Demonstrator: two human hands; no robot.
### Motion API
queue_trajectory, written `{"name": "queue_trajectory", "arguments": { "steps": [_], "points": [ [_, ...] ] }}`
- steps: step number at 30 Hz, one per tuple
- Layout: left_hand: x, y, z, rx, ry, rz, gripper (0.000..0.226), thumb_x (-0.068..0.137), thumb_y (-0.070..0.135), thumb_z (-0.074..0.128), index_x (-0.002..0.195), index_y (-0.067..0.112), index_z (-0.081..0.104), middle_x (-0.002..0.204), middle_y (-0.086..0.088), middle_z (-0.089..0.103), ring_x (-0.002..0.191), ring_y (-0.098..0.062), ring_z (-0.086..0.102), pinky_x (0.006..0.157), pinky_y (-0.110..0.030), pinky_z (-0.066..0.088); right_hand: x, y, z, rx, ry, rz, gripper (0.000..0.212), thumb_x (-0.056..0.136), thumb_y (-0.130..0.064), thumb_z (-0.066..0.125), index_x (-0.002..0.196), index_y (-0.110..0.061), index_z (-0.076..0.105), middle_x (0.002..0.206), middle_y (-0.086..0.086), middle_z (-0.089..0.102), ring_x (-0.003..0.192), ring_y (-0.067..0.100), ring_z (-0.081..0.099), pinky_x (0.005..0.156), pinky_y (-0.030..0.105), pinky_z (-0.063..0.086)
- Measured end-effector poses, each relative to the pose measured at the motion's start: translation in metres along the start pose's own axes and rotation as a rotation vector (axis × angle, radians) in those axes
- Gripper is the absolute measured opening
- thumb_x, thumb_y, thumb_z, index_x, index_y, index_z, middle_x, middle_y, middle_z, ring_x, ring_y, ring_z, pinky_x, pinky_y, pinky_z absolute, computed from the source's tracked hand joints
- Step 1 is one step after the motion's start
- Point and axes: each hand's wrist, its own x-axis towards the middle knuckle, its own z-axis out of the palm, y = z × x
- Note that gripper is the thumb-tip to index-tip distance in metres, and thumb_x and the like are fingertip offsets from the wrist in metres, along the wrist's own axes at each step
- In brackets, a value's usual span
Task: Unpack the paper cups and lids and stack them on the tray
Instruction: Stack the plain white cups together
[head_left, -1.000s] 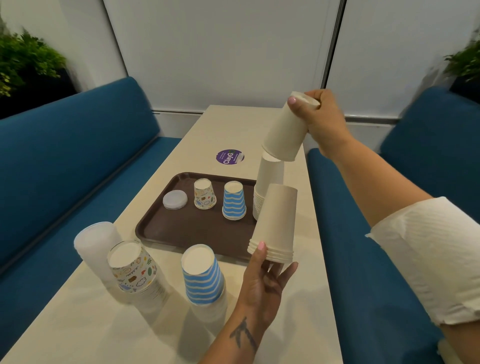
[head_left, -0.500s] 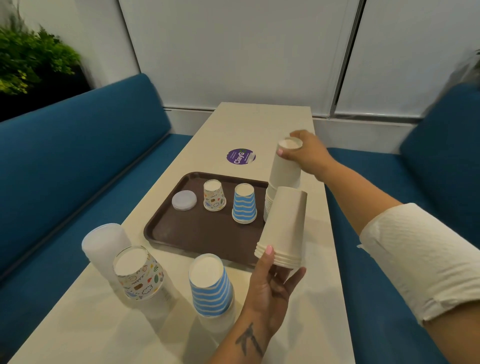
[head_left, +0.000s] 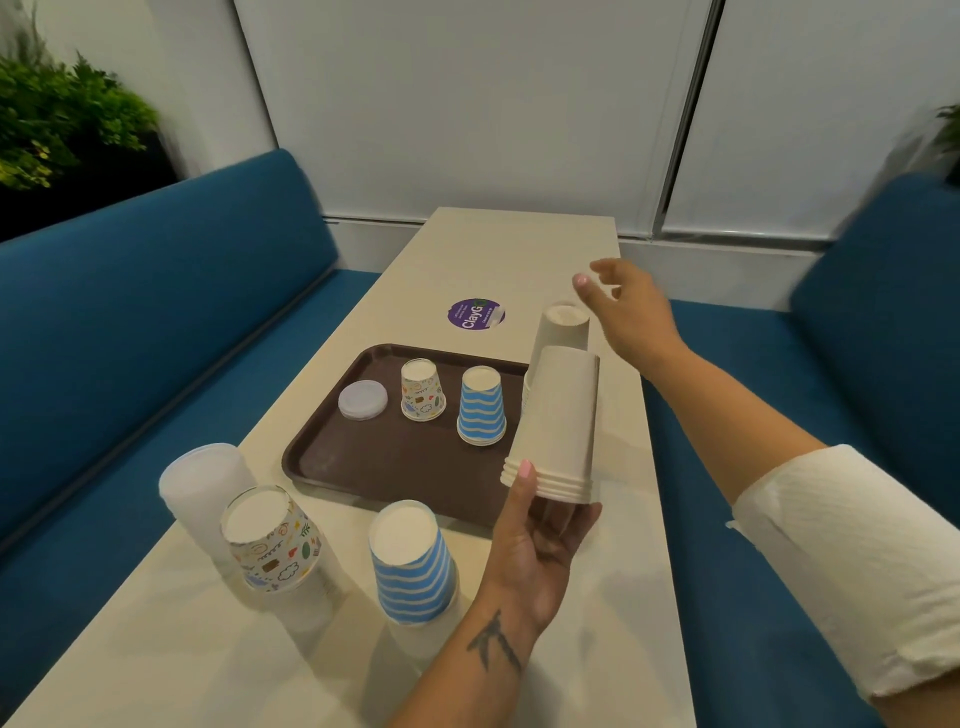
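My left hand (head_left: 540, 535) holds an upside-down stack of plain white cups (head_left: 558, 421) by its rims, above the near right corner of the brown tray (head_left: 363, 467). Behind it, a second white cup stack (head_left: 563, 327) stands upside down on the tray's right side. My right hand (head_left: 631, 312) hovers just right of that stack's top, fingers loose and empty. On the tray also stand a blue striped cup (head_left: 482, 405), a doodle-print cup (head_left: 422, 389) and a flat pile of lids (head_left: 362, 400).
Near me on the table stand wrapped stacks: blue striped cups (head_left: 413, 561), doodle-print cups (head_left: 270, 540) and clear lids (head_left: 202, 478). A purple sticker (head_left: 475, 314) lies beyond the tray. Blue benches (head_left: 130, 322) flank the table on both sides.
My right hand set its white cup down onto the stack on the tray, then let go and lifted away to the right. My left hand kept its stack still.
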Motion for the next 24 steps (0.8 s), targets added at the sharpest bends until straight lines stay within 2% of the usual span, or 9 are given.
{"name": "queue_trajectory", "arguments": {
  "steps": [2, 3, 5, 6, 9, 11, 19, 21, 24],
  "points": [
    [0.0, 0.001, 0.005, 0.016, 0.016, 0.003, 0.087, 0.028, 0.048, 0.096, 0.105, 0.014, 0.075, 0.117, -0.015, 0.066, 0.085, -0.024, 0.068, 0.087, -0.044, 0.055, -0.012, -0.007, -0.01, 0.094, 0.033, -0.023, 0.042, 0.095, -0.048, 0.049, 0.122, -0.017, 0.057, 0.12, -0.001, 0.059, 0.108, 0.015, 0.054, 0.09, 0.031, 0.045],
    [-0.001, 0.002, 0.008, 0.022, 0.023, 0.007, 0.095, 0.028, 0.049, 0.096, 0.112, 0.013, 0.071, 0.117, -0.015, 0.066, 0.085, -0.023, 0.068, 0.088, -0.044, 0.055, -0.019, -0.009, -0.014, 0.136, 0.024, -0.023, 0.039, 0.094, -0.05, 0.049, 0.116, -0.019, 0.059, 0.114, -0.002, 0.061, 0.104, 0.015, 0.056, 0.09, 0.036, 0.049],
    [-0.004, 0.002, 0.013, 0.027, 0.027, 0.016, 0.108, 0.028, 0.052, 0.095, 0.123, 0.011, 0.063, 0.116, -0.014, 0.066, 0.085, -0.022, 0.068, 0.086, -0.042, 0.056, -0.031, -0.011, -0.019, 0.155, -0.04, -0.018, 0.037, 0.091, -0.055, 0.05, 0.107, -0.024, 0.06, 0.108, -0.003, 0.063, 0.1, 0.017, 0.059, 0.091, 0.044, 0.051],
    [-0.005, 0.002, 0.016, 0.026, 0.021, 0.02, 0.11, 0.029, 0.053, 0.095, 0.125, 0.012, 0.061, 0.115, -0.014, 0.067, 0.086, -0.022, 0.068, 0.085, -0.041, 0.057, -0.038, -0.012, -0.021, 0.143, -0.1, -0.01, 0.038, 0.089, -0.058, 0.051, 0.105, -0.025, 0.06, 0.108, -0.003, 0.063, 0.101, 0.018, 0.059, 0.09, 0.044, 0.052],
    [-0.01, 0.001, 0.02, 0.022, -0.005, 0.028, 0.105, 0.03, 0.053, 0.094, 0.122, 0.013, 0.062, 0.11, -0.012, 0.07, 0.087, -0.023, 0.069, 0.083, -0.04, 0.058, -0.053, -0.015, -0.021, 0.089, -0.292, 0.033, 0.038, 0.086, -0.057, 0.055, 0.11, -0.027, 0.055, 0.114, -0.003, 0.057, 0.102, 0.019, 0.057, 0.079, 0.031, 0.052],
    [-0.014, -0.001, 0.021, 0.01, -0.017, 0.032, 0.101, 0.029, 0.053, 0.094, 0.117, 0.014, 0.064, 0.106, -0.012, 0.071, 0.086, -0.023, 0.069, 0.082, -0.04, 0.058, -0.059, -0.017, -0.021, 0.075, -0.342, 0.058, 0.04, 0.085, -0.052, 0.06, 0.114, -0.025, 0.054, 0.116, -0.002, 0.055, 0.1, 0.02, 0.058, 0.074, 0.026, 0.051],
    [-0.025, -0.008, 0.018, -0.006, -0.027, 0.028, 0.093, 0.031, 0.052, 0.094, 0.112, 0.015, 0.069, 0.108, -0.013, 0.07, 0.088, -0.023, 0.07, 0.079, -0.041, 0.059, -0.06, -0.022, -0.025, 0.083, -0.319, 0.089, 0.048, 0.078, -0.052, 0.069, 0.113, -0.024, 0.052, 0.116, 0.001, 0.056, 0.096, 0.018, 0.06, 0.065, 0.023, 0.052],
    [-0.027, -0.008, 0.015, -0.021, -0.033, 0.017, 0.089, 0.031, 0.051, 0.094, 0.11, 0.015, 0.072, 0.11, -0.014, 0.069, 0.087, -0.023, 0.069, 0.08, -0.041, 0.059, -0.056, -0.023, -0.031, 0.114, -0.277, 0.088, 0.049, 0.078, -0.051, 0.07, 0.114, -0.021, 0.053, 0.115, 0.002, 0.057, 0.094, 0.016, 0.06, 0.067, 0.027, 0.056],
    [-0.032, -0.007, 0.011, -0.027, -0.018, 0.0, 0.1, 0.031, 0.051, 0.095, 0.119, 0.013, 0.065, 0.112, -0.014, 0.067, 0.09, -0.024, 0.067, 0.077, -0.041, 0.059, -0.045, -0.022, -0.039, 0.118, -0.249, 0.086, 0.054, 0.078, -0.053, 0.069, 0.116, -0.019, 0.053, 0.113, 0.004, 0.059, 0.094, 0.018, 0.063, 0.074, 0.034, 0.058]
  ]
}}
